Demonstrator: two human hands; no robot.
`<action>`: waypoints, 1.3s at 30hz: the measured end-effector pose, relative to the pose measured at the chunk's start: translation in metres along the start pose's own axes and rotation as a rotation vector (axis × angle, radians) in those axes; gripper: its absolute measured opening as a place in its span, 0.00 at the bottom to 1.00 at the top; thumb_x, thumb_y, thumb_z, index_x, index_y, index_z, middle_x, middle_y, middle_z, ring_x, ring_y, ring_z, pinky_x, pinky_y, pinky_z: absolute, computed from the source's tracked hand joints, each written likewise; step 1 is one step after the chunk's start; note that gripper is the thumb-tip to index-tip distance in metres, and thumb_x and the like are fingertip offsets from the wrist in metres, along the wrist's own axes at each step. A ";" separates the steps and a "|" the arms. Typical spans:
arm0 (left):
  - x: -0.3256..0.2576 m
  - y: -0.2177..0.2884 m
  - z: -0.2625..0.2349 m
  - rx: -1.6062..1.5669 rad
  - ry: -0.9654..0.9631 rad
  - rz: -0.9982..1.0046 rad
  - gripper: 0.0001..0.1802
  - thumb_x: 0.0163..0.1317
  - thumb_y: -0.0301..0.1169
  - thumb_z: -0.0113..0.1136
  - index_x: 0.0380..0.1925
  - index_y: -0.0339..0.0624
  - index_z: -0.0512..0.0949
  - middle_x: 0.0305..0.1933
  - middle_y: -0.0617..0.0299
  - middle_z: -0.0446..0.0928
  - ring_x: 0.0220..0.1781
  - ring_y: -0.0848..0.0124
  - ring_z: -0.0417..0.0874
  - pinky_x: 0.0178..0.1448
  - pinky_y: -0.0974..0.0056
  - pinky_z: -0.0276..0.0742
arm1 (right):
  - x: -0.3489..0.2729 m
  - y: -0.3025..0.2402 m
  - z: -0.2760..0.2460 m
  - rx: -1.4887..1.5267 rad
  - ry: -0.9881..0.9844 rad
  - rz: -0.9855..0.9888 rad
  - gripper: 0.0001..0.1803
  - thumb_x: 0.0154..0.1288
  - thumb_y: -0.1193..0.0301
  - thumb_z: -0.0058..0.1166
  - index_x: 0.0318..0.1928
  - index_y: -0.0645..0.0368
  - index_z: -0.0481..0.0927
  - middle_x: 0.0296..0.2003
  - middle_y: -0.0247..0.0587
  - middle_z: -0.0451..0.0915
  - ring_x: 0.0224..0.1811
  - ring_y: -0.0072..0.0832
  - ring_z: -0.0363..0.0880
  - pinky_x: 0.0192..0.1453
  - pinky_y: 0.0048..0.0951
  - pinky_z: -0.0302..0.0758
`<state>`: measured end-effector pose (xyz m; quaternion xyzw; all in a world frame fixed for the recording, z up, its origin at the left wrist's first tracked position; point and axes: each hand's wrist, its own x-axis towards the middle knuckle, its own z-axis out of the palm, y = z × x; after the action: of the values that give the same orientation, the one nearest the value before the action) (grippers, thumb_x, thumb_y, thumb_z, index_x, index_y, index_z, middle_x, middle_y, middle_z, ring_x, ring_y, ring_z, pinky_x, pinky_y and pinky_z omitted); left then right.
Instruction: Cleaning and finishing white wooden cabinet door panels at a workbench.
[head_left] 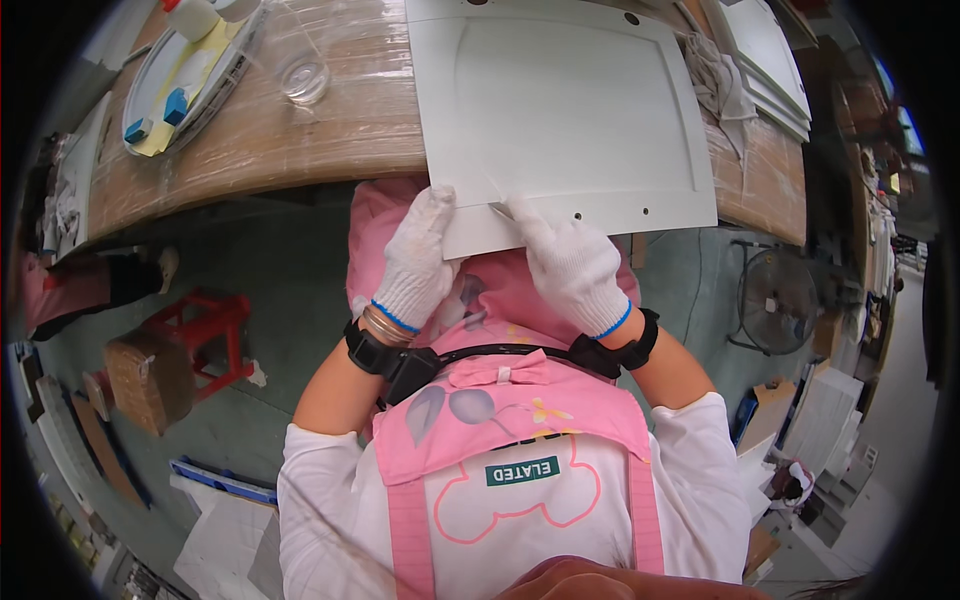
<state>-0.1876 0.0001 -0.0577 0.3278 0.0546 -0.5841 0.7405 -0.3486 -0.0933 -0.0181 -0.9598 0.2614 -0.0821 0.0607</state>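
Note:
A white cabinet door panel (pixel 580 105) with a raised border lies on the table and juts over its near edge toward me. My left hand (pixel 415 260), in a white knit glove, grips the panel's near left corner, thumb on top and fingers underneath. My right hand (pixel 570 258), gloved the same way, rests by the panel's near edge. Between its thumb and forefinger is a small thin greyish blade-like piece (pixel 498 207), its tip touching the panel face. Most of that piece is hidden by the fingers. Dark holes (pixel 577 216) show along the near border.
On the film-wrapped table (pixel 350 125) stand an oval tray (pixel 240 75) with blue blocks (pixel 176 106) and a clear cup (pixel 304 80). A grey rag (pixel 718 85) and stacked white panels (pixel 765 60) lie right. Below are a red stool (pixel 225 340) and floor fan (pixel 778 300).

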 end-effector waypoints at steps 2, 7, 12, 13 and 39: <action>0.000 0.000 -0.001 0.002 0.029 -0.006 0.16 0.74 0.37 0.53 0.54 0.38 0.74 0.50 0.61 0.78 0.52 0.71 0.80 0.57 0.64 0.80 | 0.000 0.001 0.000 0.039 -0.016 0.015 0.32 0.57 0.75 0.55 0.65 0.50 0.71 0.30 0.39 0.80 0.28 0.38 0.79 0.32 0.38 0.76; 0.002 -0.003 -0.006 0.020 0.006 0.010 0.16 0.75 0.36 0.51 0.54 0.38 0.73 0.51 0.61 0.77 0.53 0.71 0.80 0.57 0.65 0.80 | 0.001 0.001 0.003 -0.006 0.022 0.026 0.32 0.57 0.75 0.55 0.65 0.50 0.71 0.30 0.39 0.80 0.29 0.39 0.79 0.33 0.39 0.76; 0.011 -0.014 -0.023 0.696 0.012 0.371 0.16 0.75 0.32 0.50 0.57 0.36 0.72 0.51 0.59 0.77 0.54 0.70 0.79 0.57 0.66 0.79 | 0.002 0.006 0.001 -0.037 0.040 -0.068 0.30 0.58 0.73 0.52 0.65 0.52 0.71 0.27 0.39 0.79 0.25 0.36 0.79 0.26 0.38 0.75; 0.009 -0.008 -0.020 0.359 -0.003 0.185 0.19 0.72 0.29 0.53 0.59 0.34 0.70 0.52 0.55 0.77 0.55 0.66 0.79 0.58 0.64 0.79 | 0.003 0.008 0.000 -0.013 0.053 -0.067 0.31 0.58 0.73 0.52 0.65 0.52 0.71 0.27 0.39 0.78 0.25 0.36 0.79 0.26 0.37 0.74; 0.010 -0.009 -0.031 0.700 -0.075 0.296 0.21 0.72 0.28 0.52 0.62 0.32 0.68 0.56 0.53 0.76 0.56 0.65 0.79 0.58 0.65 0.79 | 0.007 0.007 -0.008 0.179 -0.009 -0.057 0.26 0.60 0.74 0.52 0.62 0.49 0.73 0.34 0.44 0.82 0.32 0.43 0.82 0.34 0.40 0.78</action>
<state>-0.1836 0.0078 -0.0904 0.5437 -0.2234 -0.4656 0.6616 -0.3472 -0.1032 -0.0106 -0.9580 0.2252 -0.1025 0.1450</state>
